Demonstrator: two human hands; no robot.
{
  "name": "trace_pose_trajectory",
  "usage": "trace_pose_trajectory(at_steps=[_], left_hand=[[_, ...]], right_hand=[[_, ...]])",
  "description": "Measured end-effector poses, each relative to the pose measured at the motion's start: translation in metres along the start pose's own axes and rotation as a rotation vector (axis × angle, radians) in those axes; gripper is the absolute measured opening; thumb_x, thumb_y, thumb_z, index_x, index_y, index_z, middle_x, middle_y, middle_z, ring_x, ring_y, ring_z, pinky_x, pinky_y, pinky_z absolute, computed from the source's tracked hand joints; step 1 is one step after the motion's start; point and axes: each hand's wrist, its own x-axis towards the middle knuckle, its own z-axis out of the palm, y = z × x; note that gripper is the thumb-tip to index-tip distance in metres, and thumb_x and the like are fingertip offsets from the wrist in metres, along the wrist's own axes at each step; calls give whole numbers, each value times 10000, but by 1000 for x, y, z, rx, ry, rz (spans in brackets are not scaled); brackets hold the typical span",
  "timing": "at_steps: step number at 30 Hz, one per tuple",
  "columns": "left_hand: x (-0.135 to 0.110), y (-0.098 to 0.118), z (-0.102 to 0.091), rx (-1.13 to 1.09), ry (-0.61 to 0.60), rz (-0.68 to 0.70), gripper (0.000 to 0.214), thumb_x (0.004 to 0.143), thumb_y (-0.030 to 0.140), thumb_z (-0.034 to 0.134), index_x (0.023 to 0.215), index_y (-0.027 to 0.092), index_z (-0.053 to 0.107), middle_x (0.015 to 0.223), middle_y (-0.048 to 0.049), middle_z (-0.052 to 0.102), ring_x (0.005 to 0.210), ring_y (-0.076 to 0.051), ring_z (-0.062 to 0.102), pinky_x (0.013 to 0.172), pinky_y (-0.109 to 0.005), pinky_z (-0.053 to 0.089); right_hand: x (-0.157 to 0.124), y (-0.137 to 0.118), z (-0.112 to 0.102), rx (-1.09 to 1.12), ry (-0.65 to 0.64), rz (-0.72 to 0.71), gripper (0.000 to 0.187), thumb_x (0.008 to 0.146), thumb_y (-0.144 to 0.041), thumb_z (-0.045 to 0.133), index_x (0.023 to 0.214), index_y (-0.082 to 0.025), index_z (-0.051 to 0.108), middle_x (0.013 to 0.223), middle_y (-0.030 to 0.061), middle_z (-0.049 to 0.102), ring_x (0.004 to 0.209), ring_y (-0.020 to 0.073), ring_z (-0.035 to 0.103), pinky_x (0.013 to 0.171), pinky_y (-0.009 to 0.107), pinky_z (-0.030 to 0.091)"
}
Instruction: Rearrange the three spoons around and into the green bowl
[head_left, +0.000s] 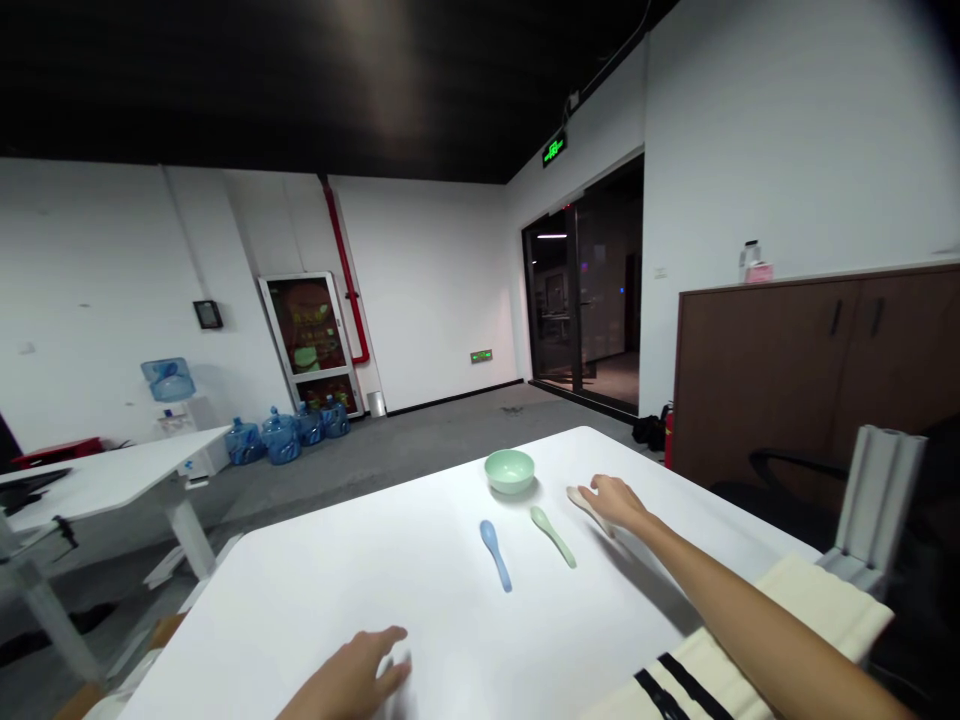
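Note:
On the white table point(337, 590) lie a blue spoon point(495, 553) and a green spoon point(553, 535), side by side, with a pale green bowl point(509, 470) behind them. My right hand point(613, 498) reaches out to the right of the green spoon, its fingers closed around a cream spoon point(583, 503) that touches the tabletop. My left hand point(360, 675) rests flat on the table near the front edge, fingers spread, holding nothing.
A folded cream cloth with black stripes point(750, 660) lies at the table's right front. A brown cabinet point(817, 370) and a dark chair stand to the right. Another white desk point(105, 480), water jugs point(281, 435) and a dispenser are at the left.

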Motion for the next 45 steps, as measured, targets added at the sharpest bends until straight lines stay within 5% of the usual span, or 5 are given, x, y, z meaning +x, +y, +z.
trace_pose_trajectory(at_steps=[5, 22, 31, 45], left_hand=[[1, -1, 0, -2, -1, 6, 560, 851, 530, 439, 1343, 273, 508, 1303, -72, 598, 1174, -251, 567, 1002, -358, 411], [-3, 6, -4, 9, -11, -15, 543, 857, 512, 420, 1341, 282, 506, 1279, -64, 615, 1153, -242, 576, 984, -359, 409], [-5, 7, -5, 2, -14, -18, 547, 849, 518, 428, 1338, 287, 509, 1274, -56, 619, 1156, -246, 574, 986, -357, 409], [-4, 6, -5, -9, -18, -20, 543, 857, 499, 448, 1344, 266, 509, 1279, -78, 614, 1159, -254, 573, 996, -369, 411]], right_hand=[[-1, 5, 2, -73, -108, 57, 490, 838, -591, 469, 875, -147, 673, 949, 190, 699, 868, 288, 662, 677, 325, 423], [5, 17, 29, -175, -230, 46, 298, 726, -237, 617, 989, -109, 670, 1035, 185, 680, 894, 287, 670, 653, 330, 464], [3, 20, 34, -113, -185, 67, 333, 788, -371, 619, 1017, -134, 665, 1077, 202, 664, 958, 292, 653, 724, 348, 469], [5, 9, 28, -143, -175, 20, 258, 805, -249, 533, 1014, -135, 633, 1097, 169, 653, 911, 261, 650, 641, 302, 420]])
